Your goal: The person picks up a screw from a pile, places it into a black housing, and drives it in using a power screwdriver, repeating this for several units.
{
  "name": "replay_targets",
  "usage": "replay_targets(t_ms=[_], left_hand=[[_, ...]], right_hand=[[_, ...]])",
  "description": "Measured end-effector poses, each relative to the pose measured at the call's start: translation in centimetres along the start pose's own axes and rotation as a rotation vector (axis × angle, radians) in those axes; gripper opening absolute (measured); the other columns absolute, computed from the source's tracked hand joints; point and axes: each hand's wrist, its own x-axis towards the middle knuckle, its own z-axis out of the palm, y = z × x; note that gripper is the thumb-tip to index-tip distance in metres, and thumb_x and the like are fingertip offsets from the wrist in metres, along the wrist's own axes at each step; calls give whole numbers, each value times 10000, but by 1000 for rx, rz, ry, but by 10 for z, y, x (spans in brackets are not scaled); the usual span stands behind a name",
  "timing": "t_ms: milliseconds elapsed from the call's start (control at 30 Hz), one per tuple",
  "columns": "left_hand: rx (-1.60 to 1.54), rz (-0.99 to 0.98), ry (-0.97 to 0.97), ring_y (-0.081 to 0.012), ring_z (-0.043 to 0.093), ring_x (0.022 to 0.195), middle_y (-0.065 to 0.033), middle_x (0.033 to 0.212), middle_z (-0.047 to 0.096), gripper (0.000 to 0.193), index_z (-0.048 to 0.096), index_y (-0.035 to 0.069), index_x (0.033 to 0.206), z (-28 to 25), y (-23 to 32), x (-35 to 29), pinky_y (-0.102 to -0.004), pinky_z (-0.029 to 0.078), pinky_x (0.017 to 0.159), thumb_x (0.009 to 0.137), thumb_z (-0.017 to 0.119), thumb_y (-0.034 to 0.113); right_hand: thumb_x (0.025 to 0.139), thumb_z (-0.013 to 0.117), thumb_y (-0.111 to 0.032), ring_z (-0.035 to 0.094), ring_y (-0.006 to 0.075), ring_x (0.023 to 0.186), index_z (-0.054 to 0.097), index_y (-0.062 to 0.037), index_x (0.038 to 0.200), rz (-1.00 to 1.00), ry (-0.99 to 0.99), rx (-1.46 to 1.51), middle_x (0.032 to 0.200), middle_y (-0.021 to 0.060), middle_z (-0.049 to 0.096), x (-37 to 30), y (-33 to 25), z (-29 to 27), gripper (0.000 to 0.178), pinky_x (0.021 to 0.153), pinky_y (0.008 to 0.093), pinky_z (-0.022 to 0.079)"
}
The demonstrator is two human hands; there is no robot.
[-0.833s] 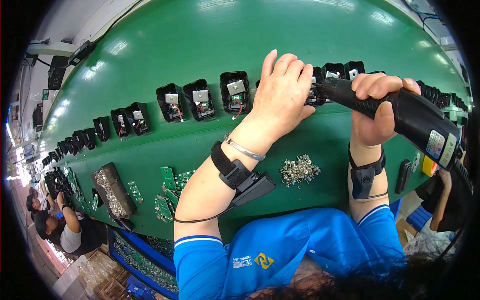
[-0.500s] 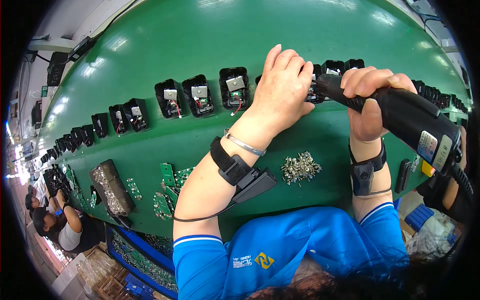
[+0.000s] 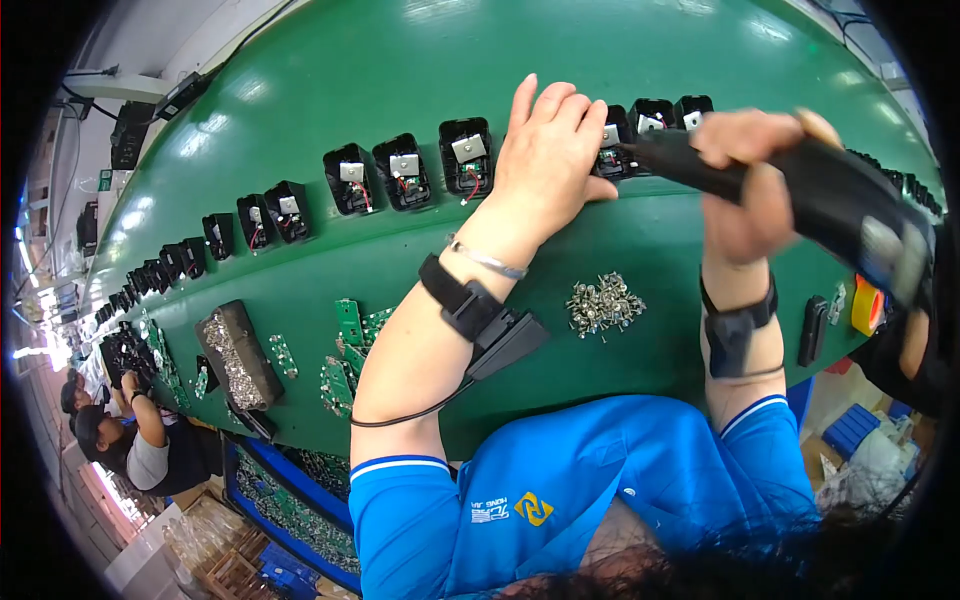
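My right hand (image 3: 745, 180), blurred by motion, is wrapped round a thick black electric screwdriver (image 3: 840, 190). Its narrow tip points left, at the opening of a small black housing (image 3: 612, 145) that has a metal plate and a circuit board inside. Beside that housing, on its left, lies my left hand (image 3: 550, 150), back up and fingers stretched out, the thumb apart and pointing right. What is under the palm is hidden. Left of this hand stands another open black housing (image 3: 467, 160) with a screwed metal plate, green board and red wire.
Similar housings (image 3: 350, 180) form a long curved row across the green table (image 3: 480, 270). Nearer me are a pile of screws (image 3: 605, 305), loose green circuit boards (image 3: 348, 322) and a dark tray of small metal parts (image 3: 240, 360). People (image 3: 130, 440) sit at the far left.
The view has shifted slightly. My right hand and the screwdriver have drawn back a little, so more of the tip and the housing shows. My left hand stays beside that housing.
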Motion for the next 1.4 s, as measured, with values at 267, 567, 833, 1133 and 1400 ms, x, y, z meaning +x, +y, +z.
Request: replay_targets(t_ms=[267, 567, 833, 1133, 1400], left_hand=[[-263, 58, -455, -207, 476, 786, -27, 776, 517, 200, 607, 103, 766, -40, 33, -68, -321, 379, 725, 575, 658, 76], [-284, 174, -358, -189, 480, 744, 1, 733, 508, 173, 599, 115, 726, -22, 35, -74, -324, 385, 715, 565, 663, 106], [-237, 186, -277, -205, 517, 702, -22, 738, 539, 153, 579, 98, 696, -25, 38, -67, -311, 430, 666, 571, 665, 108], [-1667, -774, -103, -138, 537, 644, -78, 724, 570, 146, 574, 12, 836, -1, 80, -33, -274, 462, 652, 716, 613, 84], [-2014, -858, -116, -108, 442, 525, -29, 611, 506, 289, 559, 28, 781, 13, 99, -24, -311, 422, 605, 732, 582, 311]], right_hand=[[727, 516, -215, 402, 132, 582, 369, -99, 1091, 108, 116, 74, 717, 25, 427, -32, -65, -51, 409, 533, 275, 318], [725, 546, -226, 429, 130, 579, 351, -83, 1094, 124, 130, 51, 724, 27, 443, -34, -70, -58, 441, 533, 279, 352], [712, 549, -227, 418, 124, 571, 362, -86, 1076, 100, 131, 46, 707, 20, 432, -29, -77, -63, 433, 520, 268, 342], [713, 568, -266, 423, 113, 568, 336, -68, 1081, 45, 252, 363, 726, 14, 432, -7, -97, -63, 479, 518, 263, 361], [644, 602, -178, 414, 104, 558, 376, -54, 994, 74, 411, 426, 679, 10, 414, -1, -100, -53, 435, 532, 238, 347]])
